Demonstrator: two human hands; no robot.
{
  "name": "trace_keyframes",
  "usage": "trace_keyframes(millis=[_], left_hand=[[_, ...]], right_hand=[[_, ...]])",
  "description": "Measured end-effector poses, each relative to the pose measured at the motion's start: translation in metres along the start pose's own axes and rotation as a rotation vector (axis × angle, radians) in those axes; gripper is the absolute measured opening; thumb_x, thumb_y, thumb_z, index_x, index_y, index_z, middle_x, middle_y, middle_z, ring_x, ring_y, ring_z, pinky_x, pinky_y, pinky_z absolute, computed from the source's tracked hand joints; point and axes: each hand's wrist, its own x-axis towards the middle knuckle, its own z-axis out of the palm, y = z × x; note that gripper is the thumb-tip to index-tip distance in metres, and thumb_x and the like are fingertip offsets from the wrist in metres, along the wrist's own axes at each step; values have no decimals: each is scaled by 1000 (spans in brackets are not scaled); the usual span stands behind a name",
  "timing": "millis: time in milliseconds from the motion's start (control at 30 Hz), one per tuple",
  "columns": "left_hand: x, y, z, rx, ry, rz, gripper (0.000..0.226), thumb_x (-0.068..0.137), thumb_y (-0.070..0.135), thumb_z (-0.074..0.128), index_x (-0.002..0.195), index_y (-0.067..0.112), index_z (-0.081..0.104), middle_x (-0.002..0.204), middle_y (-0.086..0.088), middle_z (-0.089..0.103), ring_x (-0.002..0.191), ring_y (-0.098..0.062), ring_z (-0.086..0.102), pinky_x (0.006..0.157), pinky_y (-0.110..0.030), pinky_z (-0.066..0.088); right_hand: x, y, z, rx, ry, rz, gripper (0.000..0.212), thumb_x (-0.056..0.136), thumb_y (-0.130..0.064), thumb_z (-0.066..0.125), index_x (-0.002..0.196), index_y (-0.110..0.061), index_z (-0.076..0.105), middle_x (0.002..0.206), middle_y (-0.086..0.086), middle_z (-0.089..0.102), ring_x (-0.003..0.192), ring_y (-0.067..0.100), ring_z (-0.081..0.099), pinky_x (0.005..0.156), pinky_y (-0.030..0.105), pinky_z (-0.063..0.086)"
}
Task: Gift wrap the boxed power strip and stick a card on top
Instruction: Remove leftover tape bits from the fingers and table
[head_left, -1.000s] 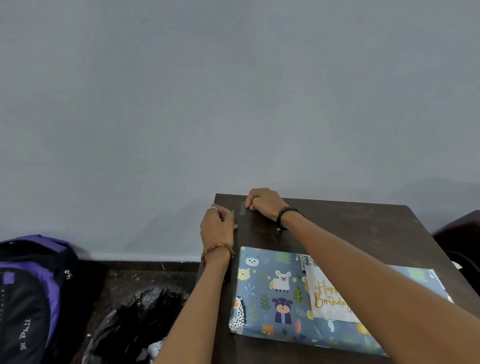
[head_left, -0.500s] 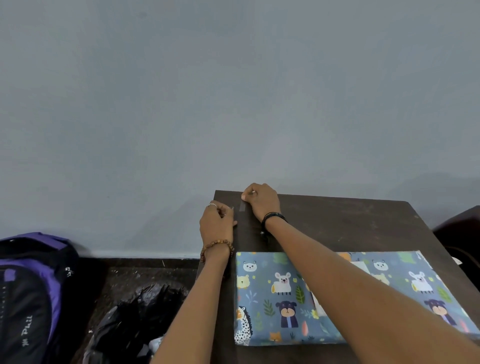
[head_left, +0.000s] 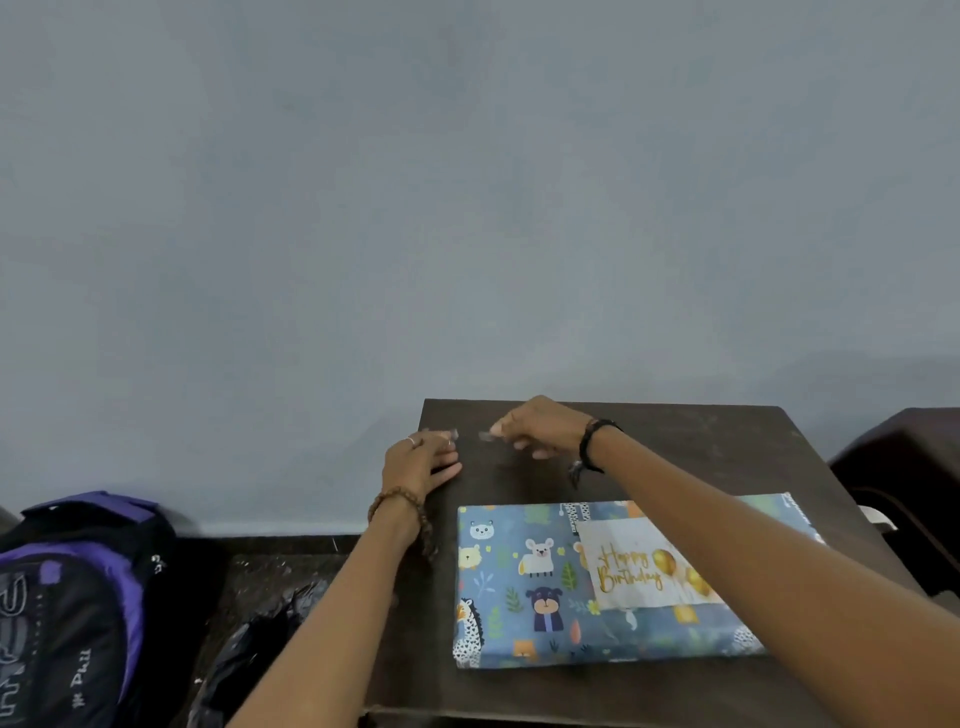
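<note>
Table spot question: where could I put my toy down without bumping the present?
Bare table lies behind the wrapped gift, right of the right hand. A thin strip runs along the near edge. The far-left corner is crowded by the left hand and tape pieces.

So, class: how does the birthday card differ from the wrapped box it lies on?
The birthday card is pale with gold lettering; the wrapped box is blue with cartoon animals. The card is smaller, covering only part of the box's top. The box rests on the table; the card rests on the box. Both lie flat.

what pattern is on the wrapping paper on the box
Blue wrapping paper printed with cartoon animals and leaves, seen in the head view.
</note>
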Motion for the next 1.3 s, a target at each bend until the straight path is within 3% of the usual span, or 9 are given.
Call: trace_keyframes(millis=[133,400,500,733,833,900,1000,1133,1300], left_hand=[[-34,1,6,68,-30,41,16,86,4,60,73,12,64,80,-4,64,70,-15,60,57,-17,54],[-126,36,50,-15,-65,164,14,83,5,66,72,12,68,77,-2,67,63,-13,67,49,-12,50],[-155,51,63,-56,-106,190,9,84,7,66,76,12,68,76,-1,68,51,-4,67,57,-19,52],[-209,65,93,13,-110,317,9,86,10,64,85,9,72,69,0,68,63,-11,64,53,-19,50],[-228,61,104,110,-51,434,10,86,18,65,91,14,73,85,-1,67,68,-9,59,56,-21,51],[-242,59,110,163,-21,515,10,85,22,65,93,20,72,97,1,63,68,-4,57,55,-20,52],[-262,56,114,246,-4,598,7,85,32,64,88,33,70,108,8,58,75,0,54,67,-35,55],[-280,52,117,432,27,709,16,88,39,57,102,35,65,120,13,55,69,9,47,58,-13,35],[-285,37,121,640,32,901,32,93,33,50,125,38,55,139,12,37,70,12,44,49,-5,32]], right_hand=[[-53,-4,-2,315,-13,-94,13,95,-21,52,88,-21,63,89,-7,60,80,4,56,71,24,48],[-142,-18,-16,477,158,-151,14,91,-19,58,82,-10,63,83,2,60,74,9,59,74,27,54],[-173,-17,-25,560,198,-183,12,90,-15,61,81,-8,64,83,4,62,73,10,61,72,23,56],[-235,-16,-37,740,261,-301,16,85,-10,66,92,4,66,94,14,66,85,17,65,76,21,57],[-253,-16,-37,806,386,-329,3,84,0,65,83,2,65,91,18,67,79,19,67,71,20,58],[-263,-16,-37,827,480,-364,13,82,6,65,72,-1,60,83,18,67,74,21,68,68,21,58],[-278,-14,-37,853,521,-400,16,80,10,65,69,-1,59,76,16,65,70,21,68,65,20,58],[-294,-12,-36,864,590,-404,13,78,11,65,72,1,61,73,16,65,63,17,68,61,17,55],[-301,-17,-36,842,744,-345,16,78,10,63,70,-3,60,75,19,67,57,18,66,56,17,55]])
